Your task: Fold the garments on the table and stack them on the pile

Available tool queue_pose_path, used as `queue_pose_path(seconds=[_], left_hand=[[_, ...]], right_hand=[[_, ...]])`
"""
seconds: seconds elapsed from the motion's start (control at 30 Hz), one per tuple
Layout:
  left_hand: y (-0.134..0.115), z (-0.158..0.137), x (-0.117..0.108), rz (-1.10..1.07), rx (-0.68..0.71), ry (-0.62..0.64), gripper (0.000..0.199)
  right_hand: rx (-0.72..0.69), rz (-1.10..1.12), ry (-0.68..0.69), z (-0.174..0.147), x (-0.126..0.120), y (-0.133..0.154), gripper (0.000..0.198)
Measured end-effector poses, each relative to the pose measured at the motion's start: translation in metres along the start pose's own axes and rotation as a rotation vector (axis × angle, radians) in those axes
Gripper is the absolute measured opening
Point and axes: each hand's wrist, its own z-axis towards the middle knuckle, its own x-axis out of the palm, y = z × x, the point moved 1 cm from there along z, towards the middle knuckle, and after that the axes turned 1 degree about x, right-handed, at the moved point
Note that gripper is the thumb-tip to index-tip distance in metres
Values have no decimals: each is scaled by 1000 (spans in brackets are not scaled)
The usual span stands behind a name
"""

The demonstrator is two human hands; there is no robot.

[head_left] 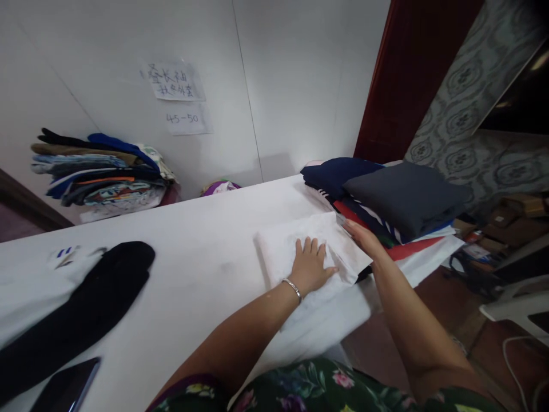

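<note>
"How's the white cloth?"
"Wrinkled, folded roughly rectangular, right of frame centre."
"Fingers?"
"Left hand: spread on it. Right hand: at its edge, can't tell if pinching."

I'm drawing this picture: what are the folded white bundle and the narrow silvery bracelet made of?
The folded white bundle seems matte, soft cloth, since it creases without shine; fibre unclear. The narrow silvery bracelet is probably polished metal, since it glints.

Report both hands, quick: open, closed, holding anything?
Left hand: open, palm down on the white cloth.
Right hand: at the cloth's right edge; whether it grips can't be told.
</note>
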Motion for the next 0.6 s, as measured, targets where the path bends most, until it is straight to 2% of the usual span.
queue_pose_path(seconds=[0.03,0.07,0.17,0.23,0.3,0.4,0.43,0.5,0.6], left_hand=[[-1,0,1,0,-3,-1,77],[-1,0,2,-2,-5,-3,77],[-3,0,4,-14,-5,-25,78],[-3,0,1,-37,21,-54,73],[0,1,-6,-78,58,-63,66],[17,3,-22,-128,61,12,53],[28,4,-27,-124,30,23,49],[52,8,-34,-110,-70,12,48],[86,15,-32,-215,-253,87,62]], right_hand=[[17,-4,1,-3,-4,8,56],[-40,-73,-3,-7,-5,20,57],[-405,-322,63,-28,10,59,58],[-523,-435,179,-37,33,72,58],[-477,-548,298,-37,56,66,60],[-227,-716,398,-22,75,29,57],[-171,-755,402,-16,76,16,56],[-147,-803,389,-8,74,-5,55],[-168,-816,381,-4,67,-21,56]])
